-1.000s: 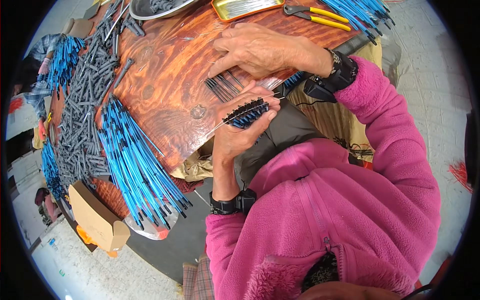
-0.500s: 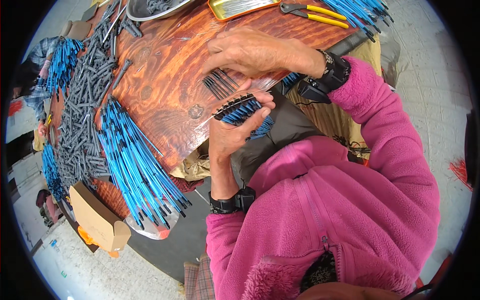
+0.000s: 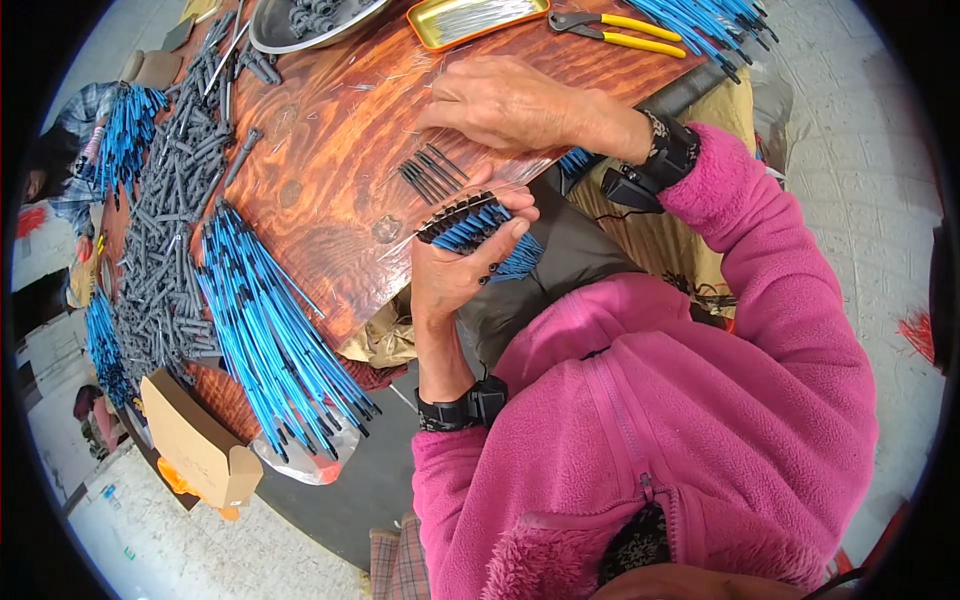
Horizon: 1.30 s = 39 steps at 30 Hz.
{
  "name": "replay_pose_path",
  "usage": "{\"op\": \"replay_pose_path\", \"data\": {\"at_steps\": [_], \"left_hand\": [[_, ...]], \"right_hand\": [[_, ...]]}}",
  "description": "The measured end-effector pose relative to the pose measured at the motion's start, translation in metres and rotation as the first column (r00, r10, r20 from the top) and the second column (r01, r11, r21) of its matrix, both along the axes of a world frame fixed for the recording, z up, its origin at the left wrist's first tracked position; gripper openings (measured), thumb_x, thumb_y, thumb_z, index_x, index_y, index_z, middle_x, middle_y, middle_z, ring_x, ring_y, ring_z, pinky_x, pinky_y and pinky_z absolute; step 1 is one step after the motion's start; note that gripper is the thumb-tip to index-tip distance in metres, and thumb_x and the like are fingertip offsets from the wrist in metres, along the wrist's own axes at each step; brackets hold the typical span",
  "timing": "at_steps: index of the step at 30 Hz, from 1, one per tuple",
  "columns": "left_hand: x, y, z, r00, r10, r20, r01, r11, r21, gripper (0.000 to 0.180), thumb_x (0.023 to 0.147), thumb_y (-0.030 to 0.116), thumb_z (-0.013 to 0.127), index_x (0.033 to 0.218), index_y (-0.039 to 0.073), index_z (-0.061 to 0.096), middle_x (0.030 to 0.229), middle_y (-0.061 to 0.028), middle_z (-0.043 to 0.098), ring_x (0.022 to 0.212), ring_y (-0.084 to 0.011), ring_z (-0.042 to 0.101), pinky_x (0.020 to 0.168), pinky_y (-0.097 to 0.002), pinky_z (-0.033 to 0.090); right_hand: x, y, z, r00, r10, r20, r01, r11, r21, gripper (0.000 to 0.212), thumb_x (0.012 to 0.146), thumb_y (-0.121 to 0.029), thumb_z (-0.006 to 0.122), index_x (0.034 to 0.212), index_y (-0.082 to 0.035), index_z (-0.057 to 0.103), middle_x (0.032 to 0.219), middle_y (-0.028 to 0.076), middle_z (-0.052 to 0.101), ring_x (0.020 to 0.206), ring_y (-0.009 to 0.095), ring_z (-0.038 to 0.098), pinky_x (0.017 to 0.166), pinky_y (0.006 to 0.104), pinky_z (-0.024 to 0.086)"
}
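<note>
My left hand (image 3: pixel 450 275) is wrapped around a bundle of thin blue rods with black ends (image 3: pixel 470 225), held just past the table's near edge. A thin pale wire or needle sticks out to the left of the bundle's black ends. My right hand (image 3: pixel 505 103) is above the table beyond the bundle, its fingers curled down and close together. The tips are mostly hidden, so what they hold cannot be made out. Between the two hands, a row of short black sticks (image 3: pixel 432 175) lies side by side on the wooden table (image 3: pixel 330 180).
Grey plastic plugs (image 3: pixel 165 235) are heaped along the left, beside a fan of blue rods (image 3: pixel 275 325). At the back are a metal bowl (image 3: pixel 300 40), a yellow tray of thin wires (image 3: pixel 425 35) and yellow-handled pliers (image 3: pixel 620 32). Another person (image 3: pixel 75 150) sits far left.
My right hand has drawn slightly away from the row of black sticks, leaving more of them uncovered. My left hand keeps its hold on the bundle, nearly unmoved.
</note>
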<state>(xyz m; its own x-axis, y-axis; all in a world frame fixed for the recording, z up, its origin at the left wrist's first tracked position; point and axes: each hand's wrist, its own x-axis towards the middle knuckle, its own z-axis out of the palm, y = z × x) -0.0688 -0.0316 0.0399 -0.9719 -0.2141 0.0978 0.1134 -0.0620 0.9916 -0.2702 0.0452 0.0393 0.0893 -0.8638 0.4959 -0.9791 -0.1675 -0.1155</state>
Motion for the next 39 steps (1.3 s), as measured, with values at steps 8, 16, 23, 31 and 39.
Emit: {"op": "replay_pose_path", "data": {"at_steps": [8,16,23,31,39], "left_hand": [[0.001,0.0,-0.001,1.0,-0.004,0.03,0.003,1.0,0.03,0.017,0.081,0.001,0.074,0.098,0.0,0.073,0.093,-0.0076,0.075,0.099,-0.0163,0.068,0.115,-0.0438,0.032],[0.001,-0.003,-0.001,1.0,-0.03,-0.009,0.03,0.999,-0.042,0.018,0.08,0.0,0.074,0.098,0.001,0.074,0.092,-0.0074,0.075,0.101,-0.0176,0.068,0.112,-0.0431,0.036],[-0.001,-0.004,0.001,0.999,-0.037,-0.019,0.036,0.998,-0.052,0.014,0.08,0.001,0.074,0.094,0.002,0.075,0.091,-0.0063,0.074,0.104,-0.0215,0.067,0.11,-0.0424,0.038],[0.002,0.0,0.008,0.994,-0.039,0.099,0.02,0.984,0.18,0.012,0.081,0.003,0.075,0.093,0.003,0.075,0.09,-0.005,0.075,0.105,-0.0216,0.067,0.111,-0.0433,0.037],[-0.002,-0.006,-0.001,0.998,-0.069,-0.002,0.069,0.997,0.029,0.015,0.081,0.004,0.075,0.096,0.003,0.074,0.091,-0.0051,0.075,0.107,-0.0223,0.067,0.113,-0.0442,0.034]], "right_hand": [[-0.002,-0.007,-0.007,0.991,0.083,0.107,-0.078,0.996,-0.045,0.017,0.085,-0.017,0.064,0.101,-0.01,0.065,0.092,0.007,0.057,0.089,0.027,0.06,0.076,0.0396,0.05],[-0.001,-0.017,-0.007,0.949,0.147,0.28,-0.14,0.989,-0.046,0.009,0.089,-0.015,0.061,0.094,-0.008,0.061,0.091,0.007,0.058,0.089,0.029,0.06,0.076,0.0414,0.049],[0.0,-0.023,-0.004,0.915,0.16,0.371,-0.175,0.985,0.008,0.009,0.088,-0.016,0.059,0.092,-0.008,0.06,0.09,0.009,0.061,0.088,0.031,0.061,0.075,0.0427,0.049],[0.012,-0.056,0.01,0.911,0.229,0.342,-0.302,0.936,0.18,0.013,0.087,-0.017,0.055,0.095,-0.008,0.062,0.086,0.01,0.065,0.083,0.032,0.064,0.069,0.0441,0.05],[-0.008,-0.07,0.016,0.725,0.098,0.682,-0.314,0.928,0.201,0.016,0.09,-0.019,0.057,0.097,-0.007,0.065,0.091,0.007,0.07,0.088,0.03,0.067,0.073,0.0425,0.052]]}}
